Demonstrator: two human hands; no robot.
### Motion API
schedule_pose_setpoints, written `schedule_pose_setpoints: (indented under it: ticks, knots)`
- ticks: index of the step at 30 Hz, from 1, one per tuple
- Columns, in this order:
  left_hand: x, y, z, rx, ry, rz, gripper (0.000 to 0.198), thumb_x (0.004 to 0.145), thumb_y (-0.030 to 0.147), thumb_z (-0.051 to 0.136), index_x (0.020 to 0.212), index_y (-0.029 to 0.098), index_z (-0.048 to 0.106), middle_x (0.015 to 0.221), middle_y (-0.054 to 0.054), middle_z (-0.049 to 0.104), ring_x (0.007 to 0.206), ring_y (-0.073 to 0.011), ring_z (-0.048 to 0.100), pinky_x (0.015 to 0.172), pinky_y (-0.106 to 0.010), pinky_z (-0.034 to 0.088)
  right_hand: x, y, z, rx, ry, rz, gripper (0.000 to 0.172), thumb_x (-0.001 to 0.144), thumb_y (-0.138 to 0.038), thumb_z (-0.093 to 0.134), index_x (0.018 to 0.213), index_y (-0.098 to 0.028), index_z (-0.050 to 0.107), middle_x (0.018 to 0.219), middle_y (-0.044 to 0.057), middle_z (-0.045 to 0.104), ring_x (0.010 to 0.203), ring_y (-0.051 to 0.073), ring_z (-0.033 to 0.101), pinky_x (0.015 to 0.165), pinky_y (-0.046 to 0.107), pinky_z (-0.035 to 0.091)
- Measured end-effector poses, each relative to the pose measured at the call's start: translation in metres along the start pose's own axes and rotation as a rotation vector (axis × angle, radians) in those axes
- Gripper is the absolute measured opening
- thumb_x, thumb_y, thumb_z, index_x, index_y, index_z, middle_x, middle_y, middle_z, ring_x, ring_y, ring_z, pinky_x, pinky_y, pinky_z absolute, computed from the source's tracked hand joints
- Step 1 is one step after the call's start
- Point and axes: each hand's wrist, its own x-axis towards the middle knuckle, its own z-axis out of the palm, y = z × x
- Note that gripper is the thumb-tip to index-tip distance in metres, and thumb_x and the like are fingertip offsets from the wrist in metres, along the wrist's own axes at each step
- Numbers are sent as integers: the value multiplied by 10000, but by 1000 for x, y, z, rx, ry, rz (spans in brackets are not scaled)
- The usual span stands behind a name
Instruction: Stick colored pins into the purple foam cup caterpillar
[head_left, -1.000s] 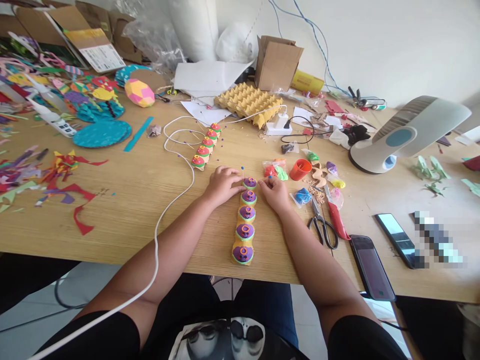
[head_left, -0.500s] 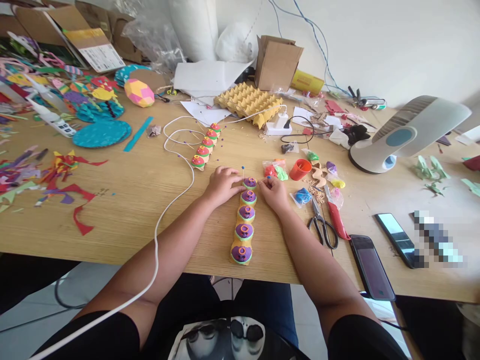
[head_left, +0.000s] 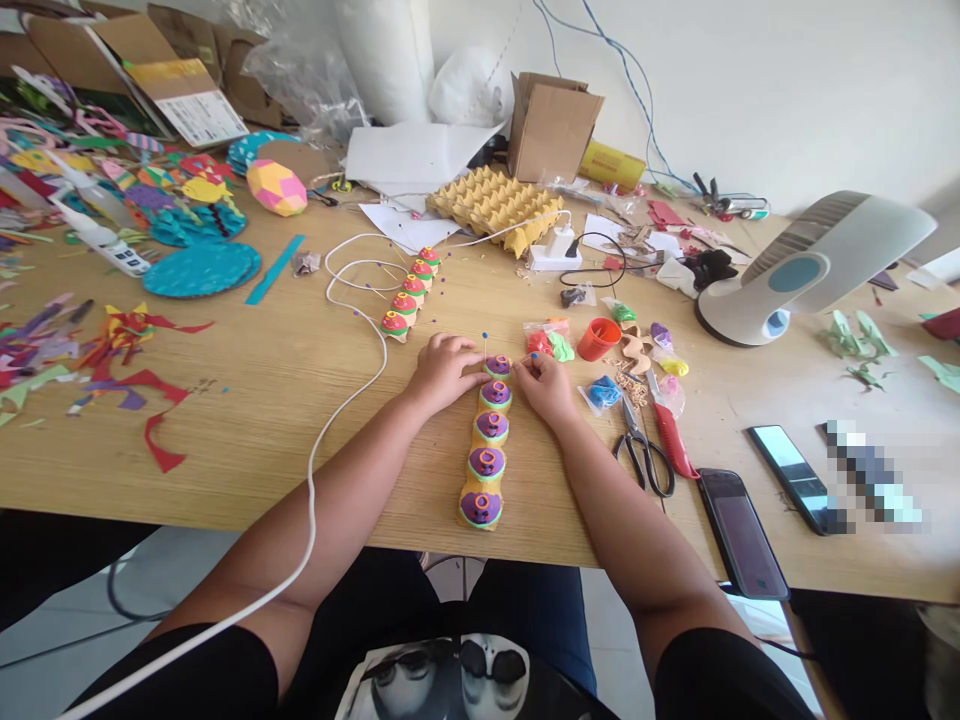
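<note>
In front of me a strip of egg-carton cups [head_left: 492, 427] runs lengthwise on the table. Its cups are topped with purple clay, pale green edging, orange rings and small dark details. My left hand [head_left: 448, 372] is at the far end, thumb and fingertips closed against the left side of the last cup. A thin pin with a blue head [head_left: 485, 336] stands upright there. On the other side, my right hand [head_left: 547, 388] pinches another blue-headed pin [head_left: 535, 355], its fingertips close to the same cup. The fingers hide the shaft's point.
A second strip with red and green tops [head_left: 409, 293] lies farther back, pins around it. A white cable [head_left: 322, 450] crosses at left. To the right are an orange cup [head_left: 599, 339], clay bags, scissors [head_left: 643, 450], a red-handled knife [head_left: 675, 440], phones and a fan [head_left: 795, 275].
The right hand has shifted very slightly at the end cup, still pinching the pin. The left hand and the strip keep their places; the view has moved a little.
</note>
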Motion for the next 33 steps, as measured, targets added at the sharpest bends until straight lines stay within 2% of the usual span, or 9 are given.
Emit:
schedule_pose_setpoints:
  ticks: [19, 28, 33]
  knots:
    - [0, -1, 2, 19, 18, 5, 373, 862, 582, 660, 1164, 383, 752, 1297, -19, 659, 1255, -304, 455, 1082, -465, 400, 0, 4, 1, -82, -28, -39, 227, 849, -328, 583, 670, -196, 534, 624, -7, 558, 583, 130, 468, 556, 276, 319]
    - [-1, 0, 1, 15, 21, -1, 374, 856, 583, 669, 1162, 384, 753, 1283, -22, 663, 1246, -294, 465, 1077, -451, 402, 1, 5, -2, -27, 6, 15, 206, 827, -351, 600, 696, -194, 574, 645, -4, 584, 595, 132, 480, 570, 274, 350]
    - [-1, 2, 0, 12, 28, 0, 388, 854, 590, 667, 1173, 385, 748, 1274, -20, 668, 1233, -297, 468, 1074, -453, 400, 1, -1, -5, 32, 11, 45, 212, 816, -367, 619, 702, -190, 590, 638, -13, 563, 583, 124, 443, 566, 277, 339]
